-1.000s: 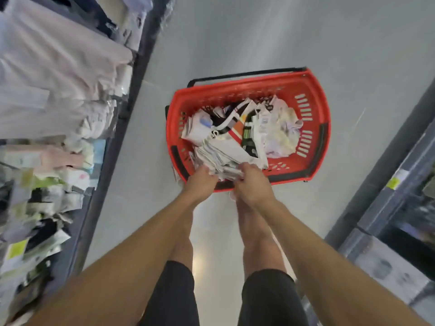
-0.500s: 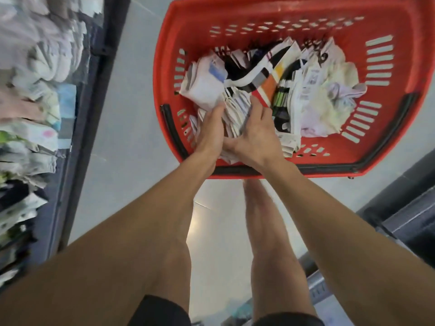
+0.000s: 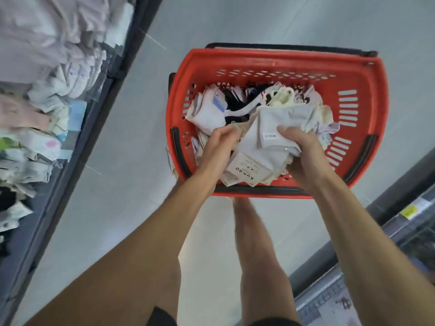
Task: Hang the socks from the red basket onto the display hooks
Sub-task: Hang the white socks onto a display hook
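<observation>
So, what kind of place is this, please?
Most likely a clothing shop aisle: a red shopping basket full of tagged socks stands on the floor, and packaged socks hang on the display rack at the left.

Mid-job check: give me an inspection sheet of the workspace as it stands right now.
Surface: pale tiled floor, bare around the basket.
Job's things: red basket on the floor, holding a loose heap of packaged socks; a grey sock pair with a card label lies on top at the near side. Display rack at left already carries hung socks; its hooks cannot be made out.
Clutter: nothing seen.
Hands: left hand closed on socks at the near left of the heap; right hand gripping the grey sock pair.
Cables: nothing seen.
Surroundings: dark shelving with a yellow tag at right.
</observation>
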`<state>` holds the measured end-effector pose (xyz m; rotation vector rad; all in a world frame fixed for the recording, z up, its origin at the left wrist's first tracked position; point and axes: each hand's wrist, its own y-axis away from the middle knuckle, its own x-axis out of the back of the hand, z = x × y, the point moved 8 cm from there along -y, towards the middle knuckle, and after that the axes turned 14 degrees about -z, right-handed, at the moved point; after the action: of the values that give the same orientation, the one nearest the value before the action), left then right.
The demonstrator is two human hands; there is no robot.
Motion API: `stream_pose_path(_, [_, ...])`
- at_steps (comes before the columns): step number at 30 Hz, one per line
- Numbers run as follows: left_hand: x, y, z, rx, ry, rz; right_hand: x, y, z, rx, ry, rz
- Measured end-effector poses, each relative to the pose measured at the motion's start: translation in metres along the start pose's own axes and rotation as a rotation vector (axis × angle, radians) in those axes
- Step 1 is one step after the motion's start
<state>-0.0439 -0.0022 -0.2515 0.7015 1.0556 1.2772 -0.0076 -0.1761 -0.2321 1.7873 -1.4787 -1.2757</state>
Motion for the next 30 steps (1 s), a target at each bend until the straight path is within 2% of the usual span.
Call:
stream_pose_path(4, [-0.003,0.044,0.04,-0.118,0.086,-0.106,-0.048,0.037,-0.048,0.127,-0.007,-0.164])
stream_pose_path(8, [-0.002,0.128,0.109,-0.247,0.085,-0.2,-0.122,0.086,-0.099,0.165,0.067,-0.314])
stream_pose_path(13, [0.021,0.272,0.186,-0.385,0.104,-0.116,-0.235,0.173,-0.166,0.157,0.305,-0.519])
stream_pose_path(16, [0.029,0.365,0.216,-0.464,0.105,-0.105,-0.308,0.236,-0.201,0.25,0.522,-0.599])
stream_pose_path(18, [0.038,0.424,0.22,-0.508,0.131,-0.055,-0.349,0.279,-0.218,0.368,0.602,-0.615])
stream_pose_path(20, [0.052,0.472,0.213,-0.562,0.199,0.057,-0.388,0.317,-0.224,0.431,0.722,-0.649])
stream_pose_path(23, [0.062,0.539,0.211,-0.678,0.304,0.214,-0.442,0.368,-0.229,0.646,0.911,-0.699])
stream_pose_path(26, [0.075,0.596,0.204,-0.806,0.293,0.382,-0.48,0.402,-0.23,0.729,0.883,-0.644])
stream_pose_path(30, [0.09,0.667,0.195,-0.961,0.284,0.496,-0.521,0.466,-0.232,1.001,0.882,-0.589])
